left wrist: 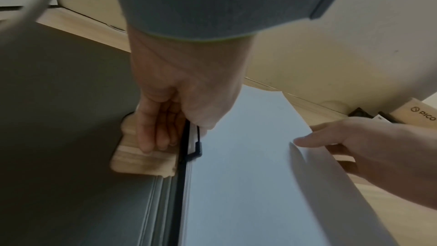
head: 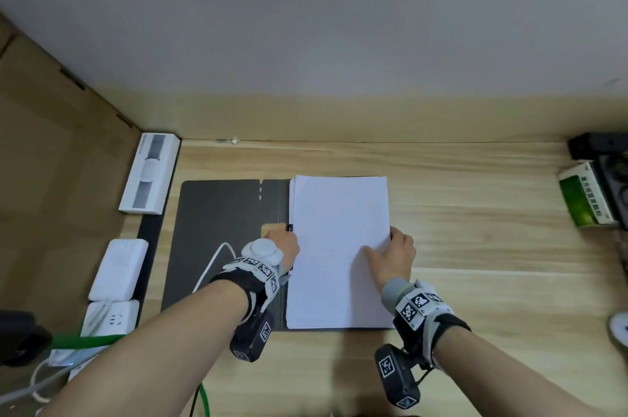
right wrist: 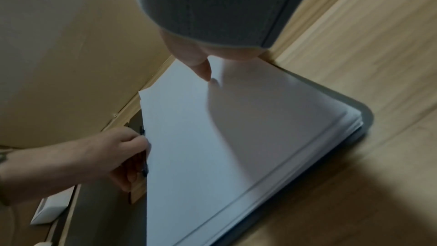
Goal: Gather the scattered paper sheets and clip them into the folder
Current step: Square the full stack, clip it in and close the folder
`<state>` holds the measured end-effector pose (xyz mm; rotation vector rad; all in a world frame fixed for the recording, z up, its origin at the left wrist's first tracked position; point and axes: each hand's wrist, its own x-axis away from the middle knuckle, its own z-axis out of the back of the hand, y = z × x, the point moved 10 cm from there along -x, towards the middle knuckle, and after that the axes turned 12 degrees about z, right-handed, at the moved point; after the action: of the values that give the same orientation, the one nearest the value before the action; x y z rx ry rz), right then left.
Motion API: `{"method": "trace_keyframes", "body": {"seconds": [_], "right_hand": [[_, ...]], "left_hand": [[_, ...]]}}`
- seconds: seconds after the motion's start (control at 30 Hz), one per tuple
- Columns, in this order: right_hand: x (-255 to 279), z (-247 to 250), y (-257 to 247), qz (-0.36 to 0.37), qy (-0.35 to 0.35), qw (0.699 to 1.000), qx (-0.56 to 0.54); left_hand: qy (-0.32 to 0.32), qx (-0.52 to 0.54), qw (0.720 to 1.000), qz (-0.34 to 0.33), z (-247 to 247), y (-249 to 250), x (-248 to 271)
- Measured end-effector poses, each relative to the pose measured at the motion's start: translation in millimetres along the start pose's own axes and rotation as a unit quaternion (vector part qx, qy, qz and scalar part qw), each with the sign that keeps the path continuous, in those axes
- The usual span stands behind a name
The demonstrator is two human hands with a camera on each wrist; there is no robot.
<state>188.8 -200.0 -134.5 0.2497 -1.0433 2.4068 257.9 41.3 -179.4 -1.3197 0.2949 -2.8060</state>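
Observation:
A dark grey folder [head: 217,240] lies open on the wooden desk. A white paper stack [head: 339,212] lies on its right half. My left hand [head: 283,243] sits at the spine, fingers curled, thumb on the black clip lever [left wrist: 197,149]. In the left wrist view the fingers [left wrist: 153,132] rest in a cut-out of the folder cover [left wrist: 71,137]. My right hand [head: 396,257] pinches the stack's right edge, thumb [right wrist: 201,68] on top. The top sheets [left wrist: 319,175] bow upward there. The stack [right wrist: 201,147] overhangs the folder's back edge slightly.
A white watch box [head: 149,177] and white power adapters [head: 119,268] with a socket strip [head: 112,318] line the left side. A green box [head: 582,199] and black devices [head: 598,144] stand at the far right. The wall runs close behind the folder.

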Motion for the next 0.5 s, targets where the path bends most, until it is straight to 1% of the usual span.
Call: {"method": "trace_keyframes", "body": {"seconds": [0.03,0.07,0.1,0.13,0.17,0.2,0.23,0.27,0.33,0.4,0.5], "right_hand": [[2,-3,3,-0.017,-0.010,1.000,0.004],[3,-6,7,-0.037,-0.021,0.999,0.005],[3,-7,10,-0.061,-0.028,0.998,-0.001],[1,-8,14,-0.082,-0.032,0.996,-0.007],[-2,-7,16,-0.098,-0.034,0.995,-0.012],[-6,-4,18,-0.108,-0.035,0.993,-0.010],[-10,-2,20,-0.112,-0.037,0.993,-0.005],[-14,0,21,-0.112,-0.039,0.993,0.002],[-19,1,19,-0.099,-0.048,0.994,-0.002],[-18,-3,13,-0.085,-0.070,0.994,-0.011],[-14,-7,9,-0.071,-0.087,0.993,-0.018]], "left_hand": [[-0.060,-0.045,0.997,0.003,-15,1,5],[-0.061,-0.087,0.994,-0.004,-28,0,8],[-0.058,-0.122,0.991,-0.004,-24,2,12],[-0.046,-0.164,0.985,-0.025,-23,0,19],[-0.042,-0.225,0.972,-0.044,-26,2,24],[-0.039,-0.241,0.968,-0.049,-24,2,30],[-0.028,-0.229,0.972,-0.037,-15,-1,32],[-0.032,-0.194,0.979,-0.045,-18,-1,30],[-0.015,-0.158,0.986,-0.056,-14,2,32],[-0.011,-0.181,0.981,-0.069,-12,3,35],[-0.011,-0.171,0.983,-0.062,-6,7,38]]}}
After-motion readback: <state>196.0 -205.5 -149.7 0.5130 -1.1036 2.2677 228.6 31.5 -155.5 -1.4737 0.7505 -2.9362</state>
